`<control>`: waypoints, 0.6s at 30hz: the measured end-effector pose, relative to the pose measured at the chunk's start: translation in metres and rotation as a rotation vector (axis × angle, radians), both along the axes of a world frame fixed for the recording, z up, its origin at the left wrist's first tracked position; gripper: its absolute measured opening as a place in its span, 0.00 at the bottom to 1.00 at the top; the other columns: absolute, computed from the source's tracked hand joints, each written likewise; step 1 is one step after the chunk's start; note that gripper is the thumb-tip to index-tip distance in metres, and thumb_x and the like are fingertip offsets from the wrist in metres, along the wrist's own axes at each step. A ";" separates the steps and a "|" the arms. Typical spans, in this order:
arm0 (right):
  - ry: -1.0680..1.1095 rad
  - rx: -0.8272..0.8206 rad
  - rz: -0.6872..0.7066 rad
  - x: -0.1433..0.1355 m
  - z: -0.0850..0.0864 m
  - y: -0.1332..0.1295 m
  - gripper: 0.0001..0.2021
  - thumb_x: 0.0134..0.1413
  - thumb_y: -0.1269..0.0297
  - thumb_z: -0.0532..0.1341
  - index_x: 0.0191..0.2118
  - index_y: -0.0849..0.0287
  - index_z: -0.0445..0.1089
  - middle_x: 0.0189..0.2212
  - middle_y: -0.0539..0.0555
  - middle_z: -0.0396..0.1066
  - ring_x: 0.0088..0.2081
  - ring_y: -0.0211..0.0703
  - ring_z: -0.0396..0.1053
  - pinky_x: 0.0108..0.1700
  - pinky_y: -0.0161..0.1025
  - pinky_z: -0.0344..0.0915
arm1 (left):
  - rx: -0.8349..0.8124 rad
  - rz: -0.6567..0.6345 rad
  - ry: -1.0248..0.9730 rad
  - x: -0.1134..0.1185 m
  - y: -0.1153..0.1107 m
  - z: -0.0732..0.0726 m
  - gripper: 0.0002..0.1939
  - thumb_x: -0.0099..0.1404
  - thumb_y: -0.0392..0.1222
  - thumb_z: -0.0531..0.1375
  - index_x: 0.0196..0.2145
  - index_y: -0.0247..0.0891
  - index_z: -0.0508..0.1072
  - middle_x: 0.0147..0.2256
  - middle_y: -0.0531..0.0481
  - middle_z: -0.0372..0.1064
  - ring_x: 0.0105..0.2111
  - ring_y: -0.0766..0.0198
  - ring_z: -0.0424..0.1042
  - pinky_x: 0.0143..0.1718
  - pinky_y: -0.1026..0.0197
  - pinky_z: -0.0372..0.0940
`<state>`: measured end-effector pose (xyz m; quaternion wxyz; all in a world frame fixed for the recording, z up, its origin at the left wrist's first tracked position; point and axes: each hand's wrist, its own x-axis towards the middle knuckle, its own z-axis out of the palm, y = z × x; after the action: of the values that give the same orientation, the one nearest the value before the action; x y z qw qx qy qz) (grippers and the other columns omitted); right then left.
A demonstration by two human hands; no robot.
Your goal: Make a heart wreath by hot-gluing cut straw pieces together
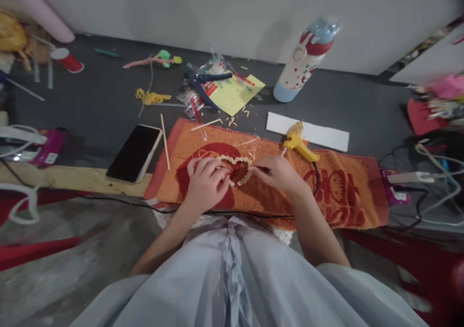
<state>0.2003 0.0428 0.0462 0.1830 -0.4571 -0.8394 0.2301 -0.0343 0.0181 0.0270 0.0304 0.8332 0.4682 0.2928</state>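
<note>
A pale, bumpy-edged heart-shaped outline [235, 160] lies over the orange and red towel [217, 136]. My left hand [206, 182] rests at its left side, fingers bent around that edge. At the opposite side, my right hand [277, 172] has its thumb and index finger pinched together at the rim. Both hands touch the outline. Thin wooden sticks [165, 141] lie to the left and above, with small cut bits [232, 121] scattered beyond the towel's far edge. A yellow glue gun [300, 143] rests on the towel to the right of my right hand.
A phone [135, 153] lies left of the towel. Behind are blue-handled pliers [205, 88], yellow paper [232, 97], a white strip [326, 136] and an upright bottle [299, 66]. A black cable [130, 202] runs along the near edge. Purple power strips [52, 147] sit at both sides.
</note>
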 end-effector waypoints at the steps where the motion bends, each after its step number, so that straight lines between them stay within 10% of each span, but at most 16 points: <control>1: -0.004 0.007 -0.004 -0.002 0.000 0.003 0.21 0.66 0.55 0.52 0.23 0.60 0.67 0.19 0.50 0.66 0.23 0.35 0.60 0.29 0.34 0.50 | 0.004 0.014 0.003 -0.003 0.003 0.001 0.05 0.64 0.39 0.59 0.36 0.42 0.75 0.40 0.50 0.76 0.47 0.56 0.70 0.54 0.48 0.54; 12: -0.047 0.040 -0.023 -0.020 -0.003 0.022 0.21 0.65 0.57 0.51 0.21 0.58 0.62 0.18 0.50 0.63 0.22 0.36 0.56 0.28 0.34 0.48 | -0.131 0.100 0.261 -0.024 0.092 0.004 0.15 0.67 0.33 0.49 0.44 0.34 0.74 0.42 0.39 0.73 0.46 0.50 0.66 0.47 0.49 0.60; 18: -0.049 0.075 -0.368 0.007 -0.002 0.017 0.16 0.61 0.57 0.54 0.28 0.58 0.72 0.24 0.54 0.73 0.25 0.40 0.64 0.30 0.35 0.53 | -0.164 0.127 0.452 -0.012 0.143 -0.004 0.16 0.65 0.30 0.48 0.39 0.31 0.75 0.40 0.33 0.71 0.45 0.44 0.65 0.40 0.48 0.59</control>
<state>0.2074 0.0599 0.0439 0.2184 -0.6013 -0.7538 0.1500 -0.0466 0.1613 0.0227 -0.0261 0.8411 0.5368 0.0614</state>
